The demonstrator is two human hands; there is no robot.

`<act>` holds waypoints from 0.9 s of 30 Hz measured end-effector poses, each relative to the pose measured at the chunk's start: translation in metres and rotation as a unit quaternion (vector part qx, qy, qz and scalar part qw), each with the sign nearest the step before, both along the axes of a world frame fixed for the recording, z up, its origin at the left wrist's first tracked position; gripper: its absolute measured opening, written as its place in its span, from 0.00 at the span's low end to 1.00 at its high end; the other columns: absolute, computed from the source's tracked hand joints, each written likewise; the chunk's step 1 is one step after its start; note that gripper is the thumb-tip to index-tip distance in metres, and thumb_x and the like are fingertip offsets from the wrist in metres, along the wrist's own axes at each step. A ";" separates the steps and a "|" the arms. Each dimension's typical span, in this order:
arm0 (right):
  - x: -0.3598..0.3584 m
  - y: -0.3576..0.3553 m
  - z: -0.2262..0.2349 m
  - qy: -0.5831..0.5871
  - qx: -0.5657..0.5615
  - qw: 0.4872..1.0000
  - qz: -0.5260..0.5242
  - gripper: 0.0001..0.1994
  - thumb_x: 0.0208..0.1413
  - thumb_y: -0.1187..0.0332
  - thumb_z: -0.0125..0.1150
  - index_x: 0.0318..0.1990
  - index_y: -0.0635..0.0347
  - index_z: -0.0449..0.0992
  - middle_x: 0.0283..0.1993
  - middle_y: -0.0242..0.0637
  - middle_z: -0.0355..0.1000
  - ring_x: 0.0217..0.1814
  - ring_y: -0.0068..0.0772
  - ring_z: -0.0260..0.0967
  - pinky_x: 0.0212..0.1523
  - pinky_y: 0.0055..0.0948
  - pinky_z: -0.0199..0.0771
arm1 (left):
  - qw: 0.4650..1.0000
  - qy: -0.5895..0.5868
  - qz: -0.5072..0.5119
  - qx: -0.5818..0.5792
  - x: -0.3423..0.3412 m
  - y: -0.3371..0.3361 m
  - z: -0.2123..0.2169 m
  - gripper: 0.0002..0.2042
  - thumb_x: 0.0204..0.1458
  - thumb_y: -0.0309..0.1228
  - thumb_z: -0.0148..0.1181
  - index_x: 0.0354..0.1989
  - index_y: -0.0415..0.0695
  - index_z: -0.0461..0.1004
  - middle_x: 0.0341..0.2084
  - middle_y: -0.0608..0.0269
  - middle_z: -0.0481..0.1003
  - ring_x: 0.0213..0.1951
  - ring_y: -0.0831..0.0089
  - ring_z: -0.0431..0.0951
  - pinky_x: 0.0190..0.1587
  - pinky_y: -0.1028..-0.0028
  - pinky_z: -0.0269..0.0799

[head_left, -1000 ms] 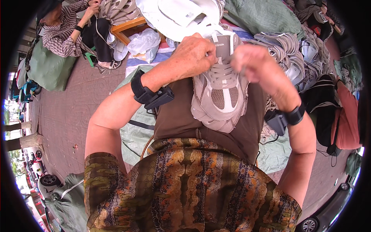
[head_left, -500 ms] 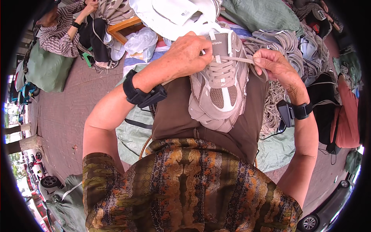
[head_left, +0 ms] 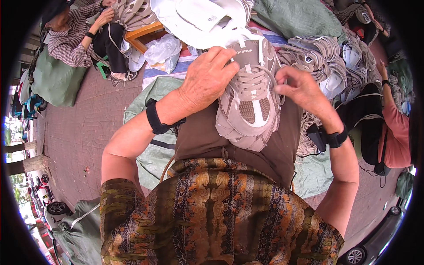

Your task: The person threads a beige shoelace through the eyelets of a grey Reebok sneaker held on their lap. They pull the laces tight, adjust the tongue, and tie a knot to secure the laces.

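A beige-grey shoe upper (head_left: 254,115) with mesh toe and white trim lies on my brown-trousered lap, toe toward me, with more uppers layered under it. A flat beige shoelace (head_left: 251,84) crosses its eyelets, with a loose loop at the upper right. My left hand (head_left: 210,75) is closed at the upper's left edge beside the tongue (head_left: 247,51); its fingertips are partly hidden. My right hand (head_left: 300,88), slightly blurred, is beside the right eyelets. Its fingers are curled, thumb and forefinger close to the lace loop; what they hold is unclear.
White pieces (head_left: 198,20) lie beyond the shoe, near a clear plastic bag (head_left: 163,51). Bundled uppers and laces (head_left: 313,57) are piled at right. Green sacks (head_left: 296,17) stand around. Co-workers sit at far left (head_left: 68,42) and right (head_left: 395,128).
The lace, stretched taut between my hands before, now curves in a loop at the right eyelets. My right hand moved slightly nearer me and inward; my left hand shifted slightly left and nearer.
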State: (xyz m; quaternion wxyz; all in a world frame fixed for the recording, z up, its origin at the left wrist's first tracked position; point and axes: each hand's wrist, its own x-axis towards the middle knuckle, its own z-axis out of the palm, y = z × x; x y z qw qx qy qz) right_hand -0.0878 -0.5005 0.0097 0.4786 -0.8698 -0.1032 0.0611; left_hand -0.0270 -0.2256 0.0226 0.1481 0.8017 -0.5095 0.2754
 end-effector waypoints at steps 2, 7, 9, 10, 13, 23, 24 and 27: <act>-0.002 0.006 -0.007 -0.013 -0.048 0.999 -0.008 0.07 0.54 0.75 0.62 0.38 0.60 0.71 0.31 0.20 0.65 0.34 0.10 0.60 0.36 0.15 0.62 | 1.000 -0.007 -0.008 -0.010 0.003 -0.001 -0.004 0.08 0.43 0.21 0.58 0.32 0.40 0.69 0.37 0.58 0.70 0.41 0.62 0.72 0.37 0.66 0.73; 0.004 -0.010 0.015 0.240 0.288 0.926 -0.036 0.05 0.58 0.68 0.59 0.38 0.56 0.72 0.27 0.23 0.66 0.18 0.06 0.49 0.14 0.10 0.42 | 0.999 0.030 0.012 -0.036 0.003 0.005 -0.007 0.10 0.41 0.21 0.58 0.33 0.40 0.66 0.28 0.59 0.68 0.32 0.62 0.73 0.31 0.69 0.70; 0.002 -0.019 0.020 0.224 0.271 0.935 -0.044 0.06 0.57 0.68 0.60 0.39 0.56 0.71 0.27 0.23 0.65 0.18 0.06 0.49 0.14 0.10 0.42 | 0.999 0.049 0.016 -0.009 0.002 0.011 -0.009 0.11 0.40 0.21 0.58 0.34 0.41 0.66 0.26 0.59 0.67 0.30 0.62 0.72 0.30 0.68 0.70; 0.001 -0.023 0.025 0.216 0.263 0.939 -0.048 0.06 0.57 0.68 0.60 0.39 0.56 0.71 0.27 0.23 0.65 0.18 0.06 0.49 0.14 0.10 0.42 | 0.998 0.058 0.019 0.005 0.001 0.015 -0.009 0.12 0.40 0.21 0.58 0.34 0.41 0.65 0.25 0.60 0.67 0.29 0.62 0.72 0.29 0.68 0.70; -0.001 -0.043 0.018 0.073 0.079 0.994 -0.014 0.07 0.55 0.69 0.62 0.38 0.58 0.71 0.26 0.24 0.66 0.20 0.14 0.56 0.20 0.17 0.55 | 0.999 0.024 -0.005 0.021 0.002 0.023 -0.011 0.14 0.38 0.19 0.57 0.36 0.41 0.66 0.24 0.61 0.65 0.28 0.63 0.72 0.27 0.65 0.69; -0.010 -0.090 0.005 -0.302 -0.412 0.836 -0.200 0.10 0.52 0.78 0.49 0.42 0.60 0.69 0.39 0.47 0.69 0.39 0.56 0.71 0.36 0.47 0.71 | 0.986 0.029 0.128 0.100 -0.011 0.113 -0.023 0.17 0.36 0.16 0.55 0.39 0.41 0.68 0.22 0.59 0.69 0.25 0.61 0.74 0.27 0.65 0.70; -0.010 -0.095 0.003 -0.307 -0.432 0.820 -0.218 0.10 0.52 0.78 0.49 0.42 0.60 0.69 0.39 0.46 0.68 0.39 0.56 0.71 0.36 0.47 0.71 | 0.984 0.027 0.144 0.104 -0.014 0.121 -0.023 0.16 0.37 0.17 0.55 0.38 0.41 0.68 0.21 0.58 0.70 0.25 0.61 0.75 0.27 0.65 0.70; -0.023 -0.131 -0.003 -0.284 -0.494 0.792 -0.220 0.07 0.51 0.77 0.49 0.38 0.62 0.67 0.39 0.47 0.68 0.42 0.55 0.70 0.36 0.47 0.72 | 0.973 0.025 0.197 0.114 -0.018 0.148 -0.028 0.14 0.39 0.18 0.54 0.38 0.41 0.69 0.21 0.58 0.71 0.24 0.61 0.76 0.27 0.65 0.71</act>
